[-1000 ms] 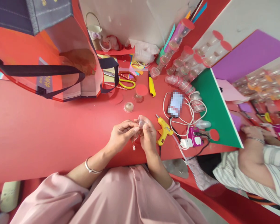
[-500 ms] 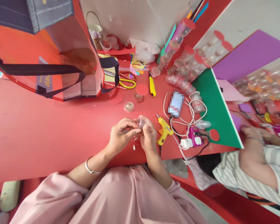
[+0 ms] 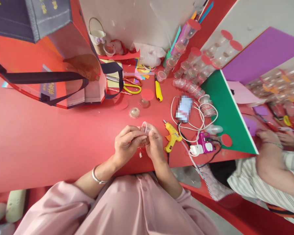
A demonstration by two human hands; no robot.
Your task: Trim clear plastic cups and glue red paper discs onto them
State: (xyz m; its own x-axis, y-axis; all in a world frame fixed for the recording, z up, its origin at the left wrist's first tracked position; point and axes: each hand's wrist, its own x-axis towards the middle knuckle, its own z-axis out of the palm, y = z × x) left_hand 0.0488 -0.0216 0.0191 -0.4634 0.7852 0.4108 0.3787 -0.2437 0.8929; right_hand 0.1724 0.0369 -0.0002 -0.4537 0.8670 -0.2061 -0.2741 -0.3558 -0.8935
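Fingers [image 3: 137,141] of the person's left hand [image 3: 125,143] are pinching the near left side of a small clear plastic cup [image 3: 145,128], while the right hand [image 3: 155,143] is gripping the same cup from its right. The cup is sitting between the two hands, being held up over the front part of the red table [image 3: 63,147]; the fingers are hiding its lower part, so what lies beneath them I cannot tell. A small white scrap [image 3: 140,155] is showing just below the hands, too blurred to make out. A silver bracelet [image 3: 98,176] is circling the left wrist. Just beyond the hands, a clear domed piece [image 3: 134,113] is lying on the table, with a red-topped clear cup [image 3: 147,95] standing behind it. Beside the right hand, a yellow glue gun [image 3: 172,137] is lying with its nozzle pointing toward the back. Farther back, a yellow cutter [image 3: 158,90] is resting near scissors [image 3: 133,88] with red and yellow handles. On the right, a phone [image 3: 184,108] is lying among loops of white cable [image 3: 196,130], and a magenta power block [image 3: 205,142] is holding a white plug [image 3: 196,150]. A red bag [image 3: 83,39] is standing at the back left. Beyond a green board [image 3: 226,120], a co-worker's forearm [image 3: 270,156] is resting at the neighbouring workplace.
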